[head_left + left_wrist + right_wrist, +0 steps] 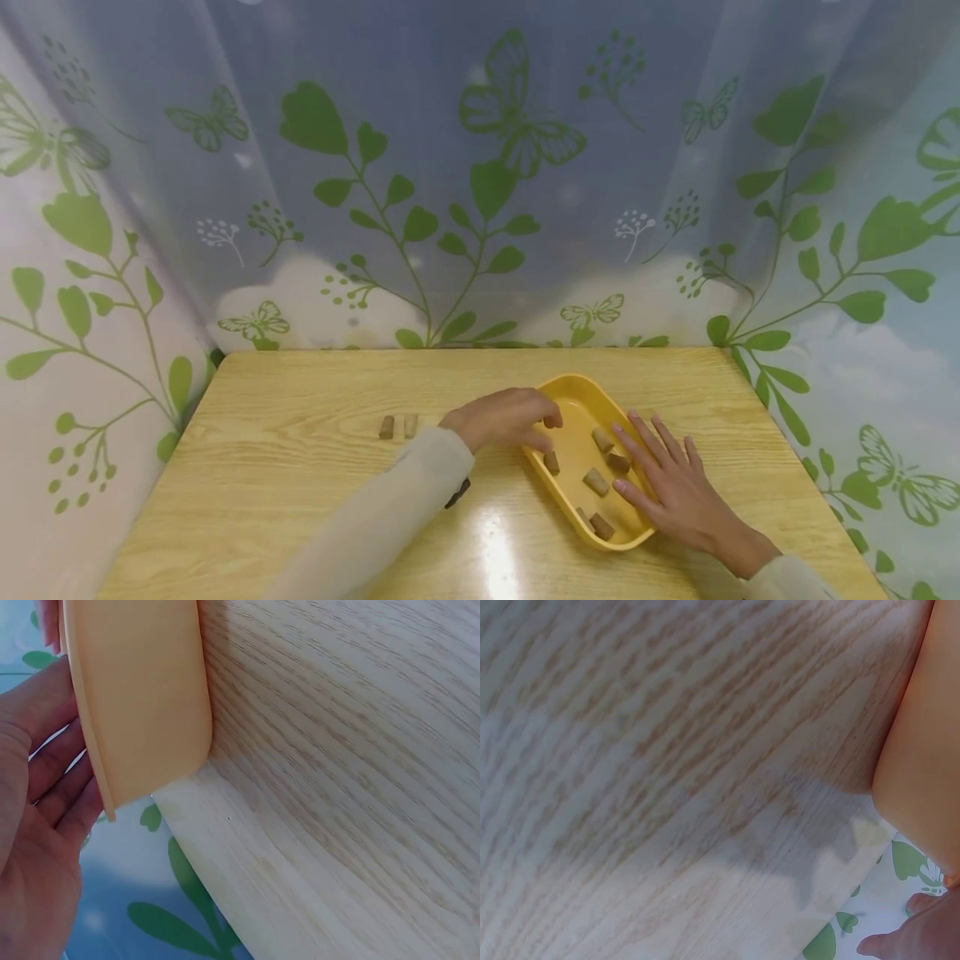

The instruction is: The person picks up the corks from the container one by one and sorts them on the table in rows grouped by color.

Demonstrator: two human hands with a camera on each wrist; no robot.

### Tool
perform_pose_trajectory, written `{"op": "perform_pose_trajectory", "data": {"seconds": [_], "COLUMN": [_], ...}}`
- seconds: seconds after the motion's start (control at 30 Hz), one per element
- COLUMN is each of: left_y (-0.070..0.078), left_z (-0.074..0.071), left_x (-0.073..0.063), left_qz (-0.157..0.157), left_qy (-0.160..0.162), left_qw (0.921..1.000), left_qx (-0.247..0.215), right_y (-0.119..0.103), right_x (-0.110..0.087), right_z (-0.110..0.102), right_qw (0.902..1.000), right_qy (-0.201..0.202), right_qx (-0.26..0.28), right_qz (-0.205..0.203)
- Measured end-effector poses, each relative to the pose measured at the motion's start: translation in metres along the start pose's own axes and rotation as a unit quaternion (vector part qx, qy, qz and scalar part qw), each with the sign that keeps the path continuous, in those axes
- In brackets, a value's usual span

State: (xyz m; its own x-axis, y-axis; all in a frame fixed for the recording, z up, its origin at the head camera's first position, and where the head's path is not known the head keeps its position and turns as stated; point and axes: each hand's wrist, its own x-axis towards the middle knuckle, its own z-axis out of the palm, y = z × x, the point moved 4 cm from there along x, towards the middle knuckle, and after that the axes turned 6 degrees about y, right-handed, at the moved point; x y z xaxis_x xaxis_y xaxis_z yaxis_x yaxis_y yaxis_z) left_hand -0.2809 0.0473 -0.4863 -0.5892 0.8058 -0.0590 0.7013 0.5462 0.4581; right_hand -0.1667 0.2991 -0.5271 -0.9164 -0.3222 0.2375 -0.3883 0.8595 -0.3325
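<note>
A yellow tray (pixel 573 392) lies slantwise on the table, with several small brown cork-like pieces (pixel 597 482) inside it. My left hand (pixel 506 419) reaches over its left rim, fingers bent down into it, with a gap between thumb and forefinger. Just below the thumb is one brown piece (pixel 552 463). In the left wrist view, the fingers of that hand pass behind the tray's rim and their tips are hidden. My right hand (pixel 678 496) rests spread across the right rim, thumb and fingertips over the inside.
Left of the tray, a darker piece (pixel 386 427) and a paler piece (pixel 410 426) stand side by side on the wooden table (pixel 300 500). A curtain (pixel 420 275) with leaves and butterflies hangs behind the table's far edge and along both sides.
</note>
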Motion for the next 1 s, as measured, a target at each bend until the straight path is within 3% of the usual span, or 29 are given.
{"op": "perform_pose_trajectory", "data": {"seconds": [0.37, 1.0], "left_y": [0.005, 0.008], "left_z": [0.005, 0.010], "left_x": [0.010, 0.020], "left_qz": [-0.011, -0.048], "left_qy": [-0.044, -0.096], "left_qw": [0.9990, 0.9930], "left_qx": [0.000, 0.048], "right_y": [0.002, 0.001], "right_x": [-0.001, 0.000], "right_z": [0.002, 0.001], "right_qw": [1.0000, 0.9999], "right_qy": [0.001, -0.005], "right_qx": [-0.004, -0.005], "right_qz": [0.001, 0.007]}}
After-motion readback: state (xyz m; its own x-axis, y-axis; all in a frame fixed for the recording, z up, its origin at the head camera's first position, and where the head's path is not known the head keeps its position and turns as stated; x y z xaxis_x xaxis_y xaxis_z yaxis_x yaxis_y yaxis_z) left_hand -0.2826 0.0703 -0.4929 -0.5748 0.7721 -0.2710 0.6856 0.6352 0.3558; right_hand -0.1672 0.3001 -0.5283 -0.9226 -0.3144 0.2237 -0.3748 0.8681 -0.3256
